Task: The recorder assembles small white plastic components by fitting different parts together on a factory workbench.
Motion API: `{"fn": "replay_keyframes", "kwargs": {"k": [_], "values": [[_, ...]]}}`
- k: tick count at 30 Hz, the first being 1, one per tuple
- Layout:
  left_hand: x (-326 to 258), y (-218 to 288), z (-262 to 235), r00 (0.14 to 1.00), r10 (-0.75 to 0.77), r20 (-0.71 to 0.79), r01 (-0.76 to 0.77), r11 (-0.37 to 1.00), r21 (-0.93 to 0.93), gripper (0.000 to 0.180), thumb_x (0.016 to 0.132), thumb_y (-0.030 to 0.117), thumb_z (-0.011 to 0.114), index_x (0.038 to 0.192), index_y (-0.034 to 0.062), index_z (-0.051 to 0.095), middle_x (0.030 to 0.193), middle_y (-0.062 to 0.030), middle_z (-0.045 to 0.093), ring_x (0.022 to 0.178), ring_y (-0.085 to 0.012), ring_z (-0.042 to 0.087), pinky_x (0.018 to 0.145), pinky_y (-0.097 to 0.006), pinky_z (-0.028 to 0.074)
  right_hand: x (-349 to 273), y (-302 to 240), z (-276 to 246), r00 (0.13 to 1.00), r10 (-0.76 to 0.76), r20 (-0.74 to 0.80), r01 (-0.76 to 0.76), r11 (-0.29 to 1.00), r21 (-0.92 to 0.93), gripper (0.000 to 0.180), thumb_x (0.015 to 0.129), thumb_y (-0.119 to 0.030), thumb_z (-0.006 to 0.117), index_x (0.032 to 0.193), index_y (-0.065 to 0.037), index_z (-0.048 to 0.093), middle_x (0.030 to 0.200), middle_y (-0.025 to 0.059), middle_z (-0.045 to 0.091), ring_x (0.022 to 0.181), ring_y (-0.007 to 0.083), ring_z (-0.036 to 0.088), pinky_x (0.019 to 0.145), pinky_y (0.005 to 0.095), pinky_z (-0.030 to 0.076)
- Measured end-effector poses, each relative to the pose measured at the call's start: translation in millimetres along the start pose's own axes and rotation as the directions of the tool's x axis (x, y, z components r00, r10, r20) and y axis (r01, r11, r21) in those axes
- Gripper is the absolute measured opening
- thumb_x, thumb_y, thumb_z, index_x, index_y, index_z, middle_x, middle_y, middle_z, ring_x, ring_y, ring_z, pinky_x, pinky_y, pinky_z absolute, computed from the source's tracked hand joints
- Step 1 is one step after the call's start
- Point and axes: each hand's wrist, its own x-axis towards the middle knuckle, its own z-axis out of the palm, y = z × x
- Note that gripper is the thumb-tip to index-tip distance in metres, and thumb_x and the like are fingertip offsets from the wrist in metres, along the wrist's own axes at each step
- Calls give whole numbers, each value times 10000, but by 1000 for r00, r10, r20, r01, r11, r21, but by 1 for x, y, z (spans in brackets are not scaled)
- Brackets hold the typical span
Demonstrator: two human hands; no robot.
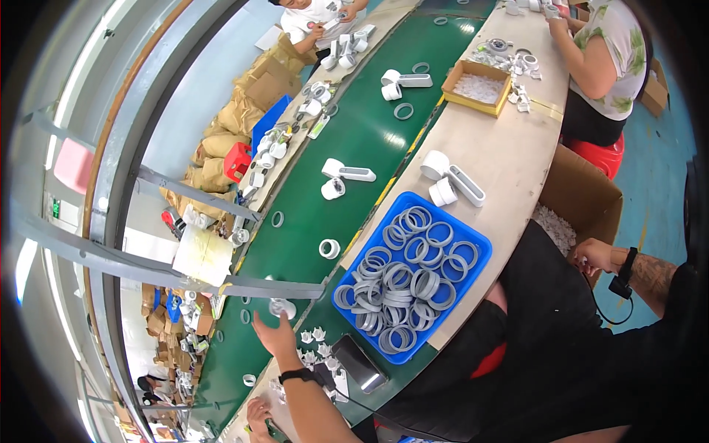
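My left hand [275,337] reaches over the green conveyor belt [299,255], fingers apart. Just beyond its fingertips is a white round part [281,307]; I cannot tell whether they touch it. Off to the right, my right hand [593,256] is closed above a cardboard box [587,181] of small white pieces [555,227]. A bit of white shows at its fingers, too small to name. Between my hands, a blue tray [410,357] full of grey rings [399,277] sits on the bench. Small white fittings [319,335] and a black phone [360,363] lie beside my left wrist.
White handled assemblies [465,184] lie on the bench, and more [356,174] ride the belt. A grey metal bar [273,288] crosses the view near my left hand. Co-workers sit along both sides; one's hand [258,415] is close below my left forearm. A yellow box [473,87] stands farther up.
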Motion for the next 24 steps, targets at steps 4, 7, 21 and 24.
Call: {"fn": "replay_keyframes", "kwargs": {"k": [4,7,21,24], "values": [[-59,-38,-32,941,-326,-95,275,895,-351,720,1014,266,857,1589,-48,559,1574,-274,623,1435,-405,620,1176,-458,519,77,58,91,997,-83,5,83,997,-3,320,1004,-274,608,1052,-15,790,812,133,740,646,232,721,602,399,628],[-133,-1,-54,936,-349,-49,284,829,-482,520,1056,211,814,1461,-51,619,1403,-177,691,1284,-272,652,969,-403,591,43,298,271,993,-109,-55,110,994,12,322,1012,-278,601,1065,-28,796,811,129,741,663,244,735,615,401,639],[-279,15,-71,947,-68,-315,133,973,189,524,1144,506,622,1320,17,681,1281,-235,646,1215,-485,606,1002,-645,454,-183,-85,413,631,91,770,725,284,-628,306,1118,-305,644,1304,-95,766,1076,114,829,945,251,796,883,397,618],[-279,-4,-72,956,-121,-266,174,968,183,548,1146,524,615,1297,1,674,1278,-254,643,1213,-494,596,1023,-642,439,-225,-169,506,316,-324,892,904,-183,-387,295,1056,-302,697,1218,-76,794,1069,159,821,994,337,790,880,461,610]]}}
